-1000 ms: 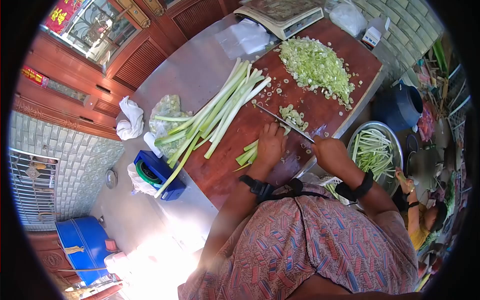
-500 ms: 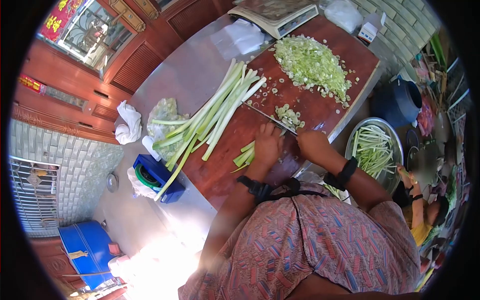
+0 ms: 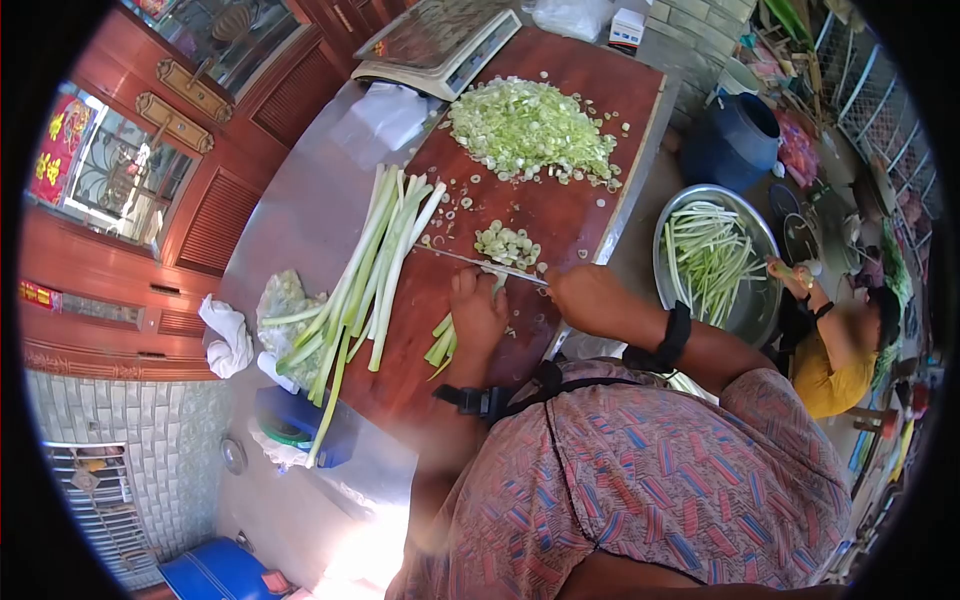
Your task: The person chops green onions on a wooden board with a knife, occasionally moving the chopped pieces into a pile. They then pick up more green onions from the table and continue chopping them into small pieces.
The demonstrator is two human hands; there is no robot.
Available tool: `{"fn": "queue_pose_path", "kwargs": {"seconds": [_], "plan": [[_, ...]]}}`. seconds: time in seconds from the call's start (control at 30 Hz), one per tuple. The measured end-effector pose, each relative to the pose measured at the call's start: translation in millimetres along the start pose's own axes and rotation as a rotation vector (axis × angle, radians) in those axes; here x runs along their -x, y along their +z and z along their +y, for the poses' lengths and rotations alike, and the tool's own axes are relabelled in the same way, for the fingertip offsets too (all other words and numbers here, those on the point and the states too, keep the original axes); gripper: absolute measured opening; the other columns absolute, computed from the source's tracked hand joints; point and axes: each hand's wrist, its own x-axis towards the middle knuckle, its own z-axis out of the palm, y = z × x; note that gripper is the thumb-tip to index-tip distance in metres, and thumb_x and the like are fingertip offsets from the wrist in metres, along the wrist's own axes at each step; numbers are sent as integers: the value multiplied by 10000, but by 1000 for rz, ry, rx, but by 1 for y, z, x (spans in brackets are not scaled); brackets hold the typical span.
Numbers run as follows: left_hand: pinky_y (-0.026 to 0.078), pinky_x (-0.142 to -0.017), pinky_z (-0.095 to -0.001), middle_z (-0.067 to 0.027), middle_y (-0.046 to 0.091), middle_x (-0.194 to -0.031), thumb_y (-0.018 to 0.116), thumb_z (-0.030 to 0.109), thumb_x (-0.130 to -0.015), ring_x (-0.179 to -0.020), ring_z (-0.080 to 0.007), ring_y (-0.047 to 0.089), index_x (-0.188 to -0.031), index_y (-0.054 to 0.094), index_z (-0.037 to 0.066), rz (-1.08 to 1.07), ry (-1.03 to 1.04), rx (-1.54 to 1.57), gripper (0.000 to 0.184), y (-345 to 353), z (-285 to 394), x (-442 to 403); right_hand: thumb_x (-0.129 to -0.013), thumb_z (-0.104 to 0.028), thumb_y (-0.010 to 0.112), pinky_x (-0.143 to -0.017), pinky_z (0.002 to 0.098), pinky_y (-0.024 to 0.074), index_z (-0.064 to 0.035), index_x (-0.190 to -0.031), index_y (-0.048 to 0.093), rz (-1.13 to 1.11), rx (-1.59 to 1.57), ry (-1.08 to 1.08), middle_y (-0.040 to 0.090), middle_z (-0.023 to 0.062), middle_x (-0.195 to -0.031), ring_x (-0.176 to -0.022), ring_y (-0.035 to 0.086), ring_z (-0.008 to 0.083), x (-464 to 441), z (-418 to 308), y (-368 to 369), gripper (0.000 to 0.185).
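Note:
My right hand (image 3: pixel 597 303) is closed around the handle of a knife (image 3: pixel 475 263), whose blade lies low over a red-brown cutting board (image 3: pixel 405 310). Just beside the blade, my left hand (image 3: pixel 478 315) has its fingers curled over a few scallion stalks (image 3: pixel 441 341), pressing them to the board. Their cut ends show near the knife. A small heap of sliced scallion (image 3: pixel 507 244) sits on the far side of the blade. Farther back is a big pile of chopped scallion (image 3: pixel 530 128). Left of my hands lies a bundle of whole scallions (image 3: pixel 372 265).
A metal bowl of scallion stalks (image 3: pixel 668 275) stands at the right, near another person in a yellow shirt (image 3: pixel 830 375). A scale (image 3: pixel 445 50) is at the back. A filled plastic bag (image 3: pixel 283 310) and a blue box (image 3: pixel 340 428) are at the left.
The view has swung, so the board and hands appear farther left. My hands keep their hold on the knife and scallions, with the blade still beside the left fingers.

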Motion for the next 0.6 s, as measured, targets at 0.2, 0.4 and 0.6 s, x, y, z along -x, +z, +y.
{"fn": "queue_pose_path", "kwargs": {"seconds": [0.2,0.4,0.6], "plan": [[428,-811,-456,-157,522,-997,663,59,-716,-937,-364,498,-893,616,-4,-4,-9,-10,194,0,0,2,-776,-46,526,-599,493,506,21,-925,601,-40,30,-7,641,223,-736,-707,651,395,13,-1,-15,180],[424,-802,-477,-191,510,-998,662,62,-718,-944,-388,492,-901,611,-12,32,-1,-75,204,-2,6,-4,-787,-58,531,-587,462,521,44,-885,585,-49,74,-101,647,223,-749,-712,660,386,-3,-3,5,152],[424,-820,-471,-192,513,-1008,670,64,-712,-958,-384,492,-940,624,-1,-47,-34,-120,241,0,0,1,-785,-83,553,-589,468,528,41,-913,575,17,0,-36,656,212,-760,-722,666,387,-49,-4,43,179]]}}
